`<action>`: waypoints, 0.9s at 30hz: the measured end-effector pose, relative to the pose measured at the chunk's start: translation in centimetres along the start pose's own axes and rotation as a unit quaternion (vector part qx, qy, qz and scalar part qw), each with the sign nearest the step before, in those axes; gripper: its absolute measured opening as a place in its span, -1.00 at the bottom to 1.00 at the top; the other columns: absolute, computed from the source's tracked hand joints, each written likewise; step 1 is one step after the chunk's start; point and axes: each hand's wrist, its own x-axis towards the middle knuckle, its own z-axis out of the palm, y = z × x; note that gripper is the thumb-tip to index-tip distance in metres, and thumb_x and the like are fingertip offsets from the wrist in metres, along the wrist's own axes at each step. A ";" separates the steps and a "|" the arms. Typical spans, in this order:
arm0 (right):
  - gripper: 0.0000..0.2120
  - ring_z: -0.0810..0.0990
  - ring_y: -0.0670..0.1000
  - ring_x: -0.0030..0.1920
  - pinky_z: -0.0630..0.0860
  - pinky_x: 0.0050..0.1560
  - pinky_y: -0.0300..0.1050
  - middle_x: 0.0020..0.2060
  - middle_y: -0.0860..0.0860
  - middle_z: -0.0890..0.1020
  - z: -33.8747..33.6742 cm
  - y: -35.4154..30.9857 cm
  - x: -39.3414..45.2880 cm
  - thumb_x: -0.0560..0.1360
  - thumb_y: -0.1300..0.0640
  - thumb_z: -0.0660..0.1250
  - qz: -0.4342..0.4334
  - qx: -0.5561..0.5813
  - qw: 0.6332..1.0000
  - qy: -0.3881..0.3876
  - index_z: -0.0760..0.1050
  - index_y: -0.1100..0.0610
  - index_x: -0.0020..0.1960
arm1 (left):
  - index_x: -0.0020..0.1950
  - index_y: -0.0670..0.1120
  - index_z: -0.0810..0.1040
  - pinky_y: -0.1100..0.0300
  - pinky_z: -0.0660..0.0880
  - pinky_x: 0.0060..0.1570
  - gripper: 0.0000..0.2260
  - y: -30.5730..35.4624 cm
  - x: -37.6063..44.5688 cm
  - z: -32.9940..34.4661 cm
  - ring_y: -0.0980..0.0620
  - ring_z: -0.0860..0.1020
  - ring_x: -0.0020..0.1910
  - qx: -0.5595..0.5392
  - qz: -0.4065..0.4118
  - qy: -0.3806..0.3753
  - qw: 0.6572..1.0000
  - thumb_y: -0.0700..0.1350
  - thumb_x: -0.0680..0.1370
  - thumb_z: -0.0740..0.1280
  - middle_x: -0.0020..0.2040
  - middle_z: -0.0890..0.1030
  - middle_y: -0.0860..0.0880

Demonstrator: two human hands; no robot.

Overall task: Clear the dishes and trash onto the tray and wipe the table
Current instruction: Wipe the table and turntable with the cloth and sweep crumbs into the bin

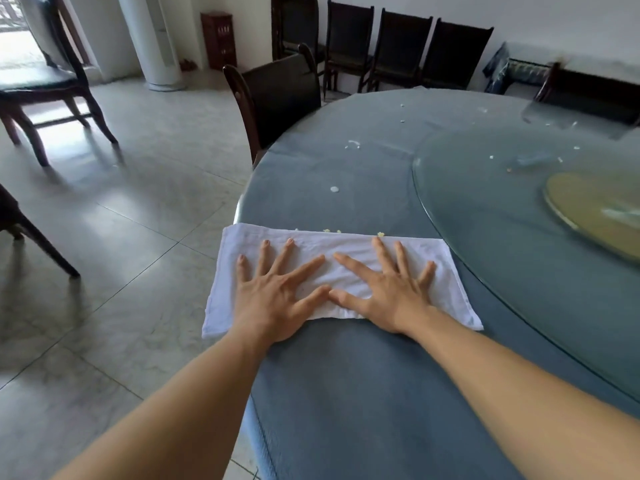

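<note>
Beyond the white cloth, the table lies open apart from yellow crumbs touching the cloth's far edge and white scraps farther off. Right of the cloth, the glass turntable (its rim raised) bounds the way. Left of the cloth the table ends, with a dark chair at the far-left edge.

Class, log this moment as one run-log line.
phase: wiping | left hand, right hand: flat on white cloth | table: crumbs ahead
</note>
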 end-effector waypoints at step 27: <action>-0.10 -0.47 0.20 0.60 -0.32 0.39 0.65 0.61 -0.03 -0.46 -5.5 -1.6 20.2 0.25 -0.76 0.03 0.041 0.015 0.999 -0.002 -0.34 -0.63 0.44 | 0.50 0.51 -0.21 -0.28 -0.21 0.50 -0.23 -8.2 25.8 -3.0 -0.13 -0.24 0.63 0.038 0.167 -0.039 0.985 0.66 0.33 -0.15 0.65 -0.25 0.09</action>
